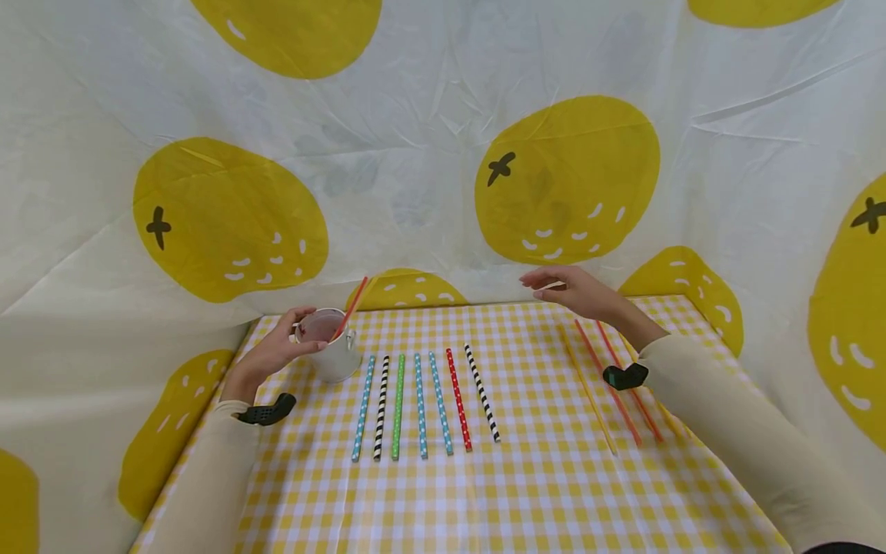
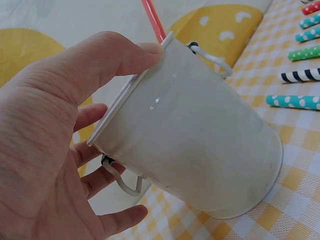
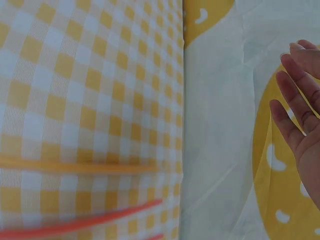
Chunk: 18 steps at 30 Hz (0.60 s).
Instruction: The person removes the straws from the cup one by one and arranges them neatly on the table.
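My left hand (image 1: 275, 350) grips the rim of a white metal bucket (image 1: 337, 363) at the table's back left. In the left wrist view the thumb lies over the rim of the bucket (image 2: 195, 135), with the fingers round its far side, near a small side handle (image 2: 120, 180). A red straw (image 1: 356, 302) leans out of the bucket. High over the back of the table, my right hand (image 1: 580, 294) holds nothing. Its fingers (image 3: 295, 107) look loosely extended in the right wrist view. Below that arm lie plain straws, yellow (image 1: 588, 388) and red (image 1: 612, 388).
Patterned straws lie in a row mid-table: dotted blue, dotted green (image 1: 398, 408), dotted red (image 1: 458, 400) and striped black-and-white (image 1: 482, 394). A yellow checked cloth (image 1: 526, 492) covers the table. Behind it hangs a white curtain (image 1: 415, 208) printed with yellow fruit.
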Motion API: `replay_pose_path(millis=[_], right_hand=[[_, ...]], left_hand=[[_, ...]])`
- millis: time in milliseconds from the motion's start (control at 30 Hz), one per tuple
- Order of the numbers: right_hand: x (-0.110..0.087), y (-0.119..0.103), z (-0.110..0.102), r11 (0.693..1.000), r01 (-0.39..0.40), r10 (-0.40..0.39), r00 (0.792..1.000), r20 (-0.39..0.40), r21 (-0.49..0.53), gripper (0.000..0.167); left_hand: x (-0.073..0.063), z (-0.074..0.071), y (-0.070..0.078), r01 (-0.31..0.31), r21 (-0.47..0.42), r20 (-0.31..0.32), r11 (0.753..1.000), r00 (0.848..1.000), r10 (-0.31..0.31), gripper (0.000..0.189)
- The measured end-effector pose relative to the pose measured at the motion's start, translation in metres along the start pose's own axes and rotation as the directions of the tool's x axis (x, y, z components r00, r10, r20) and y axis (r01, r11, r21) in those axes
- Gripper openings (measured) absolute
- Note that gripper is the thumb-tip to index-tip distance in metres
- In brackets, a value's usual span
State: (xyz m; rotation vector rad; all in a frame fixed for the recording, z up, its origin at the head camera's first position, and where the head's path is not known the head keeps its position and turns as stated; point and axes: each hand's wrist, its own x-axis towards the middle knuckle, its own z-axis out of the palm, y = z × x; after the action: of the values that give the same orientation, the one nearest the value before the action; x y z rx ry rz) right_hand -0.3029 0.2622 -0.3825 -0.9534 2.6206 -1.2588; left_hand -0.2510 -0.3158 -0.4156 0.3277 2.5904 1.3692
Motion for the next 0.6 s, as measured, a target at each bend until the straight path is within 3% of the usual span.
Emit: replay_pose_path(millis=[600], right_hand=[[0.058, -0.039, 0.044, 0.983, 0.117, -0.124, 0.991, 0.042, 0.144, 0.042]], left_hand=[[0.002, 0.000, -0.002, -0.007, 0.015, -0.012, 1.000, 1.000, 0.008, 0.087]])
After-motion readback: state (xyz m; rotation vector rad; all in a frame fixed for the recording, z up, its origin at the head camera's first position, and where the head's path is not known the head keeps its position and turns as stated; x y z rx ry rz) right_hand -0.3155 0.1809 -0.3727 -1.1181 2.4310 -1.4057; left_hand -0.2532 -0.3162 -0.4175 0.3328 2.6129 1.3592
